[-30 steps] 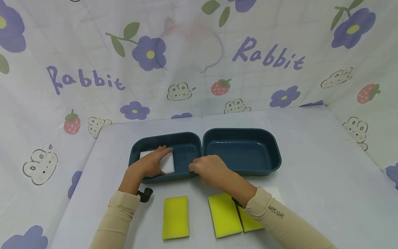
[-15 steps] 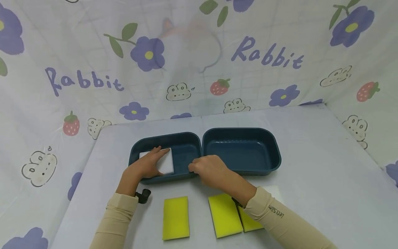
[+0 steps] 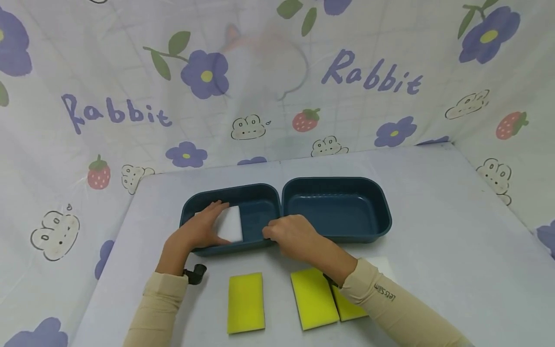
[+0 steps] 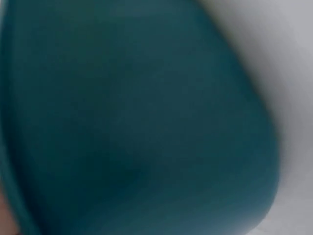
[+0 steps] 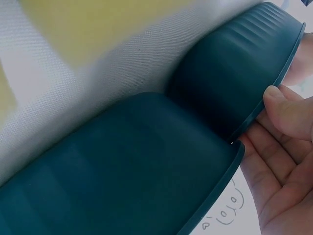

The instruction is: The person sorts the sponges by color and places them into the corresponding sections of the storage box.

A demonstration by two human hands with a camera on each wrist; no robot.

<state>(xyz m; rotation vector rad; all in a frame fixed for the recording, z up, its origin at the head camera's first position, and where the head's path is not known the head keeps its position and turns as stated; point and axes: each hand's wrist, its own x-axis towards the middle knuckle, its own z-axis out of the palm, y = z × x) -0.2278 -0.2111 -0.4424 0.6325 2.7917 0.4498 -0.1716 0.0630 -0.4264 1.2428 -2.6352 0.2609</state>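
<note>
A white rectangular sponge [image 3: 231, 224] lies flat in the left part of the left dark teal bin [image 3: 260, 212]. My left hand [image 3: 201, 229] rests over the sponge's left portion, thumb and fingers spread apart and fairly straight. The bin's outer wall [image 4: 146, 107] fills most of the left wrist view, so that hand is almost wholly hidden there. At the same bin's near right corner, my right hand [image 3: 292, 236] pinches the rim. In the right wrist view its thumb [image 5: 286, 112] presses the outside of the rim, with the other fingers inside the bin.
Right up against the first bin stands a second dark teal bin [image 3: 334, 219]. Nearer me lie a yellow sponge [image 3: 245, 303], another yellow sponge [image 3: 314, 299] and a third one [image 3: 351, 306] partly under my right forearm. A white piece [image 3: 381, 267] shows behind that sleeve.
My left hand has drawn back slightly to the left, uncovering more of the white sponge. The right hand stays on the rim.
</note>
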